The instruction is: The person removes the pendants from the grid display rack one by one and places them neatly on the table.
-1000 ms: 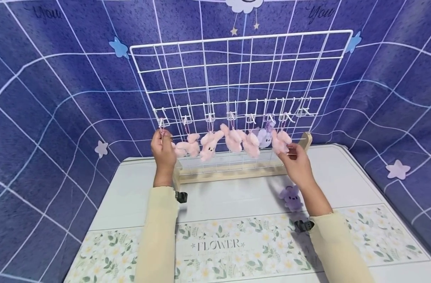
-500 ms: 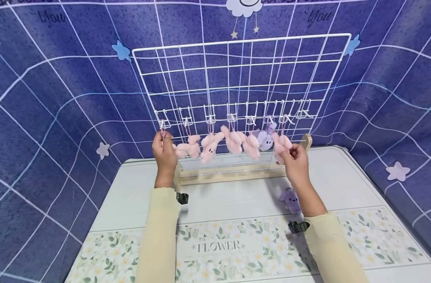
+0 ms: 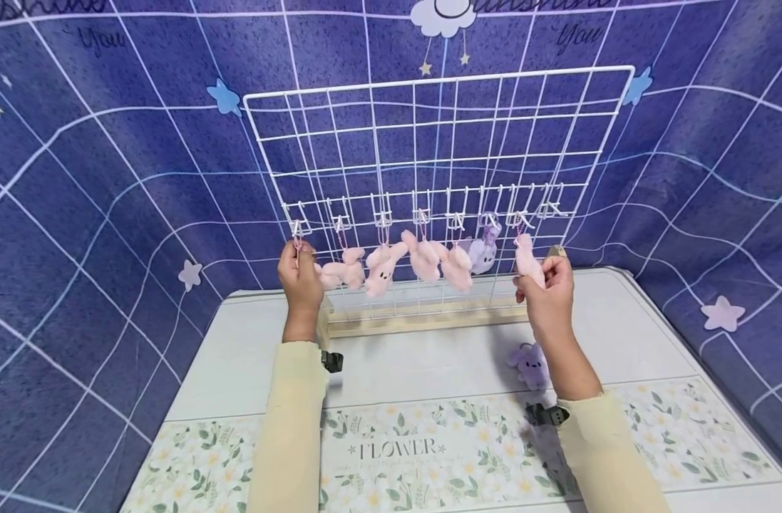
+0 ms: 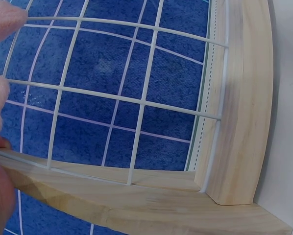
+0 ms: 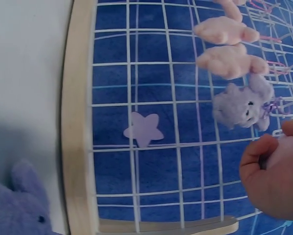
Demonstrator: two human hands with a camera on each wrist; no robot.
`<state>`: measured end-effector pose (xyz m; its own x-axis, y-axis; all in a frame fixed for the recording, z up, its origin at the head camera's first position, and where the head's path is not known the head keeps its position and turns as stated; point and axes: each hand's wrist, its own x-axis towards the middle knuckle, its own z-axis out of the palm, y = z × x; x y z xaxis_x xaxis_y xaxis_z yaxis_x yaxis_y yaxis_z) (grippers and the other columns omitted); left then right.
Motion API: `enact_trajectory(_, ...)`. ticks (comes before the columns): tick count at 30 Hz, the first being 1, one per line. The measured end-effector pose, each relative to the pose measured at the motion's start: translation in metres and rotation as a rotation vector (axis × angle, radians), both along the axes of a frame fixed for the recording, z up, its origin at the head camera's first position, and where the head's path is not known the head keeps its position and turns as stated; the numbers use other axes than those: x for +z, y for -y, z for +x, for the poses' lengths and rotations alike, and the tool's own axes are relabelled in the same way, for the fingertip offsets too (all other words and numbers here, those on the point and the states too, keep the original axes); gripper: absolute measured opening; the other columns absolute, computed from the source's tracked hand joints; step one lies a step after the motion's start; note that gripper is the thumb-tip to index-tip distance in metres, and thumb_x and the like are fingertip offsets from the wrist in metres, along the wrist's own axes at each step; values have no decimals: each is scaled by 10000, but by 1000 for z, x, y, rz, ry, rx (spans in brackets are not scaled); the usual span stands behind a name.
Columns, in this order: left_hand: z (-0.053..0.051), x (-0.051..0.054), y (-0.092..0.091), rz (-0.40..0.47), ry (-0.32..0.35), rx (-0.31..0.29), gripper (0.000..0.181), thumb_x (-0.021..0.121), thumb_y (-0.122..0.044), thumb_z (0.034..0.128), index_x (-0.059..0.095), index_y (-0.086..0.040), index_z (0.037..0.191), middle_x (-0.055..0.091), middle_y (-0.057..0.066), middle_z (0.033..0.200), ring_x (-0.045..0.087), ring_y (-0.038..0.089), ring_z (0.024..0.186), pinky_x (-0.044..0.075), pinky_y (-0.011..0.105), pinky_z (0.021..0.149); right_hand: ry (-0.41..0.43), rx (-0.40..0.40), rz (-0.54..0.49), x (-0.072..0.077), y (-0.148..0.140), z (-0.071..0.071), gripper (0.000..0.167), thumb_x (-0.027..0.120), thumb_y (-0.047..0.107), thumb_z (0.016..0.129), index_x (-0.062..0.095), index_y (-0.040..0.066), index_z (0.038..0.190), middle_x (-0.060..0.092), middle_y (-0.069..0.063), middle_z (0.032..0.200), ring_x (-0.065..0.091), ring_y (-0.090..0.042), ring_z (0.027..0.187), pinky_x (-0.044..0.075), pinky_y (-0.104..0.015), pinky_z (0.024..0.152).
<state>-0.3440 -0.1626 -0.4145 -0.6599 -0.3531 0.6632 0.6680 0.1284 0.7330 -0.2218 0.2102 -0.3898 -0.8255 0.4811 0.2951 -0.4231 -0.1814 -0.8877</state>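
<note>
A row of pink plush keychains hangs by bead chains from hooks on a white wire grid rack, with one lilac plush keychain among them. At the row's left end my left hand holds the pink plush keychain on the first hook, which is mostly hidden behind the fingers. My right hand pinches the rightmost pink plush keychain by its lower part. Its pink chain still reaches up to a hook. In the right wrist view, my right hand has fingers and thumb curled round pink plush.
A purple plush keychain lies on the white table below my right forearm. The grid stands in a wooden base. A further white hook is at the far right. Behind hangs a blue patterned cloth.
My right hand has shifted slightly right, turning and drawing the rightmost pink plush keychain along with it, away from the lilac one. My left hand has stayed at the first hook.
</note>
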Motion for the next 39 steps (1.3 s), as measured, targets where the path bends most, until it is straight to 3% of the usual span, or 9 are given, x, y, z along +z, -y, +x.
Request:
enact_trajectory(7,-1,-1,1,-4,-1,-3,235,447,-82,1033,582,-172,863,498,-98,740,431,27,615,359,174,550,-21,-111,120,7,1,4,464,631,-196,791,396,187,905,446,17,978,521,-76,846,491,-113,626)
enact_trajectory(14,-1,-3,1,-7,-4,2,230,450,-87,1032,584,-156,859,503,-93,742,438,27,620,363,172,554,-101,-117,113,17,3,14,413,595,-170,824,409,185,920,496,-18,1033,501,-78,767,444,-121,545)
enact_trajectory(22,-3,-3,1,-11,-20,12,226,461,-85,1037,568,24,871,482,-112,723,419,27,597,347,176,550,-144,-158,159,27,4,23,429,635,-160,828,428,207,909,555,7,1040,505,-76,785,468,-111,597)
enact_trajectory(25,-1,-3,0,-3,-14,7,221,463,-86,1038,570,-11,860,473,-117,708,412,21,583,345,174,542,-160,-173,182,30,3,26,422,648,-157,816,438,199,901,568,11,1049,514,-77,778,475,-113,597)
enact_trajectory(30,-1,-2,-1,12,-15,-9,219,464,-94,1036,570,-61,847,472,-113,691,411,22,561,353,181,518,-185,-197,233,33,1,29,341,696,-144,806,420,50,849,537,26,986,464,-61,700,413,-110,547)
enact_trajectory(34,-2,-2,-1,6,-17,-5,225,460,-86,1032,565,19,864,482,-118,701,413,9,567,351,173,522,-218,-200,235,33,-1,31,378,731,-142,804,360,-98,865,557,15,1038,445,-30,647,371,-108,524)
enact_trajectory(39,-1,-1,-1,12,-18,6,223,464,-80,1031,561,30,863,480,-113,697,412,5,569,343,170,523,-268,-185,207,32,-2,31,423,731,-166,794,321,-173,898,566,7,1085,462,-11,643,361,-102,529)
